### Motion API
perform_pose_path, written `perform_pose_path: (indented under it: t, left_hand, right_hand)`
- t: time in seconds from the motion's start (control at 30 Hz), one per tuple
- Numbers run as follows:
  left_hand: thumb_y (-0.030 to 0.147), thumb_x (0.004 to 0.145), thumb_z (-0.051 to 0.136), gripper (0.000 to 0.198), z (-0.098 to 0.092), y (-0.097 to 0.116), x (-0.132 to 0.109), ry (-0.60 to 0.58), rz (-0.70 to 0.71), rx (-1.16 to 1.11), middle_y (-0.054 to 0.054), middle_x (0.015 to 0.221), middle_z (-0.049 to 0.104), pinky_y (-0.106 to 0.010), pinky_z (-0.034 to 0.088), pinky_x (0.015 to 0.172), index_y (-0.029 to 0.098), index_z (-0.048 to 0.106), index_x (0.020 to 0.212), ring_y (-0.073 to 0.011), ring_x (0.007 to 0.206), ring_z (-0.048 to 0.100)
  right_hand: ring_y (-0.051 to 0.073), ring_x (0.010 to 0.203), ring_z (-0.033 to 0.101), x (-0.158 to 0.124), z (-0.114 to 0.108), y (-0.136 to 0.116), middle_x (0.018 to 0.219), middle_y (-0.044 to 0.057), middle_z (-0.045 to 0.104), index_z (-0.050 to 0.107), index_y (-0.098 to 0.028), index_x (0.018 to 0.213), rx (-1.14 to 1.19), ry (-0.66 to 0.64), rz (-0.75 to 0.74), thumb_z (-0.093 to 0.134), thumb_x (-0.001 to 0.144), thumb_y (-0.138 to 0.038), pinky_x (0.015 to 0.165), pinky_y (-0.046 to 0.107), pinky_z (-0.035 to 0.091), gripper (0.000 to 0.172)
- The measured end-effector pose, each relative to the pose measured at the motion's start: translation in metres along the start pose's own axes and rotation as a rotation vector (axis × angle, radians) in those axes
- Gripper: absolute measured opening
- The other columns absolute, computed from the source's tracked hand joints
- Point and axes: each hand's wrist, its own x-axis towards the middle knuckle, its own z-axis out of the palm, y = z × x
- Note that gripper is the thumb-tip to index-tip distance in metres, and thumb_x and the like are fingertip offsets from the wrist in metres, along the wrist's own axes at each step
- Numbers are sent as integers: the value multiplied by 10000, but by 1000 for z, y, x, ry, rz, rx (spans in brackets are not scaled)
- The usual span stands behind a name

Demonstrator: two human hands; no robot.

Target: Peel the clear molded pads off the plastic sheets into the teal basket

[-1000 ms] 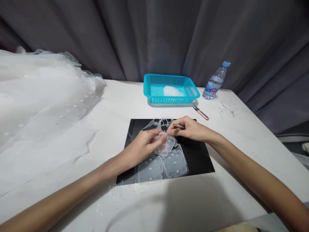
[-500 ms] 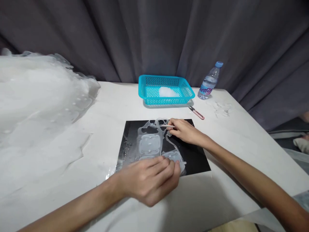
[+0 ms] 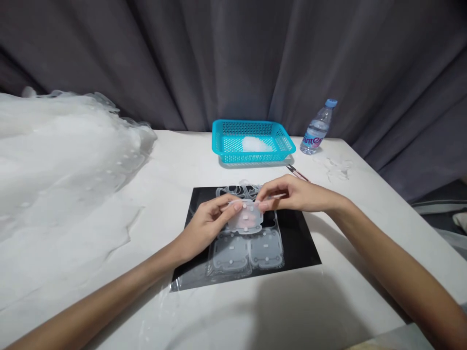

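My left hand [image 3: 204,228] is closed on a translucent, rounded rectangular plastic piece [image 3: 245,221] with small raised nubs, its thumb on the near face. The piece is held above a black mat [image 3: 301,240]. At its upper right corner are the fingertips of my right hand [image 3: 294,193], closed on a thin pale stick [image 3: 279,196]. Whether those fingertips also pinch the piece cannot be made out. Below, a clear sheet with similar translucent pieces [image 3: 230,255] lies on the mat, and looping frame scraps [image 3: 235,189] lie at the mat's far edge.
A blue perforated basket [image 3: 253,158] with white pieces [image 3: 254,144] stands at the back. Right of it are a water bottle [image 3: 315,131], small snips [image 3: 297,172] and clear scraps [image 3: 338,168]. A large heap of translucent sheets [image 3: 65,150] covers the table's left side.
My left hand has moved up and left from the mat's near edge and now holds a piece raised. My right hand has shifted right to that piece, keeping the stick.
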Motion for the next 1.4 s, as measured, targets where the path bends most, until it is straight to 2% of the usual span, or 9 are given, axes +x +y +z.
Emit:
perform_pose_path:
  t: [0.17, 0.3, 0.4, 0.63, 0.83, 0.97, 1.1, 1.3, 1.4]
  left_hand:
    - [476, 1025, 610, 325, -3, 0, -1, 2, -37, -32, -21, 879, 670, -243, 466, 712, 185, 754, 998, -148, 772, 568]
    - [517, 1022, 586, 387, -3, -1, -1, 15, -75, -62, -9, 830, 598, -232, 428, 654, 165, 726, 945, -143, 743, 521]
    - [538, 1009, 593, 403, -3, -1, 1, 4, -98, -139, -17, 851, 610, -241, 456, 678, 157, 719, 972, -151, 759, 547]
    - [555, 976, 646, 404, -4, -4, 2, -9, -133, -242, -32, 904, 632, -279, 520, 780, 157, 714, 985, -180, 849, 607]
    - [538, 988, 651, 385, -7, -9, 2, -11, -148, -298, -31, 928, 629, -279, 525, 811, 159, 719, 1002, -177, 879, 618]
    - [526, 990, 659, 372, -7, -9, 3, -16, -150, -289, -19, 897, 640, -248, 510, 772, 161, 728, 1000, -156, 835, 616]
    - [513, 993, 667, 352, -6, -8, 3, -35, -160, -352, -10, 877, 659, -240, 523, 761, 171, 743, 1031, -136, 782, 625]
    - [515, 999, 663, 352, -4, -8, 3, -49, -168, -393, -23, 931, 701, -256, 549, 832, 178, 750, 1049, -158, 875, 686]
    - [518, 1002, 658, 352, -5, -8, 3, -43, -152, -370, -16, 920, 687, -237, 539, 789, 177, 746, 1029, -143, 843, 666]
  right_hand:
    - [169, 840, 699, 1, 3, 0, 860, 30, 752, 736, -155, 893, 90, 24, 11, 785, 893, -348, 792, 294, 526, 199]
    - [156, 799, 702, 1, 4, -3, 846, 24, 762, 725, -163, 1006, 104, 43, -12, 777, 891, -270, 771, 284, 528, 165]
    - [142, 760, 673, 1, 5, -1, 833, 17, 745, 725, -161, 1062, 83, 79, -56, 764, 904, -258, 713, 259, 500, 190]
    - [103, 678, 555, 5, 10, 10, 848, 8, 695, 744, -162, 1013, -65, 169, -158, 723, 954, -296, 602, 230, 390, 148]
    - [115, 743, 603, 7, 16, 12, 934, 23, 721, 728, -167, 1078, -50, 193, -151, 713, 961, -286, 642, 237, 426, 168]
    - [126, 795, 640, 8, 18, 14, 970, 28, 731, 732, -174, 1034, -23, 175, -166, 723, 952, -278, 687, 243, 472, 132]
    - [136, 838, 666, 10, 18, 23, 1007, 38, 737, 744, -180, 1023, 0, 233, -183, 733, 946, -285, 732, 251, 498, 131]
    - [139, 842, 688, 11, 18, 25, 975, 35, 749, 759, -178, 1038, 37, 245, -154, 757, 925, -281, 764, 258, 524, 153]
    - [127, 795, 683, 10, 18, 23, 929, 28, 753, 757, -169, 999, 63, 235, -151, 791, 900, -277, 742, 252, 528, 151]
